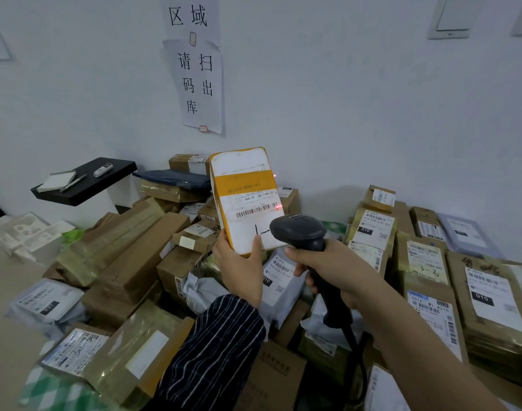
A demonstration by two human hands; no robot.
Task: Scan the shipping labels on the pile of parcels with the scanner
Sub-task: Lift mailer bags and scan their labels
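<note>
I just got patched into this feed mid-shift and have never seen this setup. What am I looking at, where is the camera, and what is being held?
No machine here: a person's two bare hands, filmed by one wide-angle camera worn on the head, looking forward and down. The left hand holds a yellow-edged parcel upright. The right hand grips a black scanner aimed at the parcel's barcode, where a red glow shows. Below lies a pile of labelled boxes and mailer bags. Paper signs hang on the wall.

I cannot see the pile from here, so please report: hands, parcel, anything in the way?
Left hand holds yellow parcel upright. Right hand grips scanner, aimed at the barcode. Nothing between them.
</note>
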